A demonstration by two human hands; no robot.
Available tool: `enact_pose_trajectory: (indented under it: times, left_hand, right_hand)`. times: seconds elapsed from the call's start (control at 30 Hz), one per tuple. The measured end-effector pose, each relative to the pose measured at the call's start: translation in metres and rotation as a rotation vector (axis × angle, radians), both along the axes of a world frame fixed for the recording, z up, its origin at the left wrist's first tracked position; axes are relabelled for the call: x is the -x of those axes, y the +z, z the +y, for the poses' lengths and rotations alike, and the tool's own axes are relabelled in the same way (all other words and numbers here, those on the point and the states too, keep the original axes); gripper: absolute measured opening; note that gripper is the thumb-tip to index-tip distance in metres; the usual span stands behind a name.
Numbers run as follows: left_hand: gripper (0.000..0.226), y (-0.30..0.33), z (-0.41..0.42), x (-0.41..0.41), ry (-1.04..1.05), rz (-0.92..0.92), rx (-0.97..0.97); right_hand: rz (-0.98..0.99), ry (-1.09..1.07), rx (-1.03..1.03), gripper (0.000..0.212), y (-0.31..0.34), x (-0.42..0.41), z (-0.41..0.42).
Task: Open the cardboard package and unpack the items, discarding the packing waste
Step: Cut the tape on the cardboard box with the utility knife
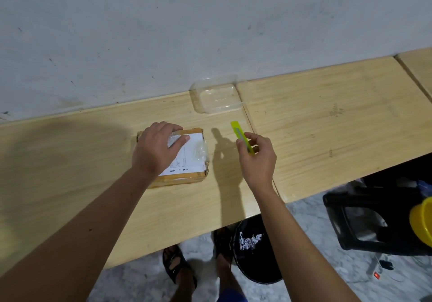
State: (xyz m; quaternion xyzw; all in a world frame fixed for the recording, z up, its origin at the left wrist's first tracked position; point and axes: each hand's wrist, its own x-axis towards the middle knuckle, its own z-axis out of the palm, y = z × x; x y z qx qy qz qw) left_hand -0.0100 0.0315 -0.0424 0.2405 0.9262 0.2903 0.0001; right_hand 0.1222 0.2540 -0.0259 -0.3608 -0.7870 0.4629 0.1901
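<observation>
While the left hand (157,147) lies flat with its fingers spread over the small brown cardboard package (187,159), pressing on its white shipping label (187,156) a little left of the frame's centre, the right hand (257,159) is raised just right of centre and pinches a slim lime-green plastic utility knife (240,138) between thumb and fingertips, its tip pointing toward the upper left of the frame. The knife is held apart from the package, with a strip of bare table between them. The package is wrapped in clear, crinkled tape and sits on the light wooden table (315,119), whose top runs from the left edge to the upper right. Beyond the package, near the grey scuffed wall (163,33), an empty clear plastic clamshell container (216,97) sits at the seam between two tabletop panels. Below the table's near edge, at the lower centre, a black round waste bin (254,255) holds some white scraps, next to the person's sandalled feet (177,266). At the lower right stand a black plastic stool (364,222) and a yellow round container (423,222), cut off by the frame edge.
</observation>
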Motion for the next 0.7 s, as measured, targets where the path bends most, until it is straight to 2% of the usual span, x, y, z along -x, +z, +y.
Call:
enact_pose_trajectory:
  times: [0.17,0.33,0.5,0.7]
  left_hand:
    - [0.035,-0.006,-0.002,-0.001,-0.024,0.132,-0.027]
    - [0.032,-0.004,0.0,-0.002,-0.013,0.145,-0.033]
    - [0.036,-0.002,0.001,-0.003,-0.011,0.152,-0.009]
    - [0.03,0.0,0.003,-0.005,0.011,0.149,0.001]
  right_hand:
    - [-0.146,-0.076,-0.13,0.026,-0.032,0.015,0.049]
    - [-0.336,-0.052,-0.206,0.03,-0.054,0.028,0.085]
    - [-0.356,-0.094,-0.22,0.025,-0.062,0.04,0.099]
    - [-0.363,-0.061,-0.222,0.029,-0.064,0.042,0.106]
